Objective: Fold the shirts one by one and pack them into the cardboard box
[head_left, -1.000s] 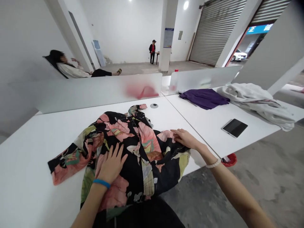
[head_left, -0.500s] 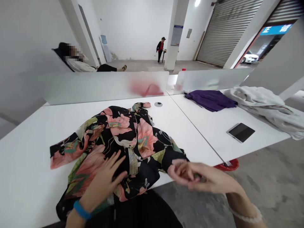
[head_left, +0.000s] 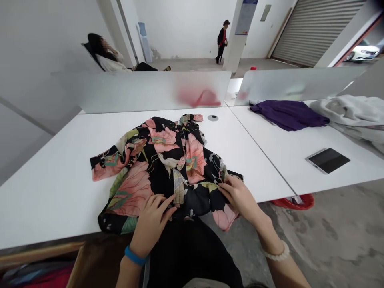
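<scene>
A black shirt with pink and green flowers (head_left: 162, 160) lies crumpled on the white table (head_left: 54, 180), one sleeve spread to the left and its hem at the near edge. My left hand (head_left: 151, 222), with a blue wristband, rests flat on the hem, fingers stretched out and apart. My right hand (head_left: 238, 196), with a white bead bracelet, lies on the right side of the hem, fingers curled onto a fold of the fabric. A pink part of the shirt hangs over the table edge below my right hand.
Frosted dividers (head_left: 144, 90) stand along the table's back edge. On the neighbouring desk lie a purple garment (head_left: 288, 114), a grey-white garment (head_left: 351, 114) and a dark tablet (head_left: 328, 160). A red basin (head_left: 295, 202) sits on the floor. One person reclines at back left; another stands by the pillar.
The shirt's right side has been folded inward. My right hand came back from beyond the table edge onto the hem. My left hand slid toward the near edge.
</scene>
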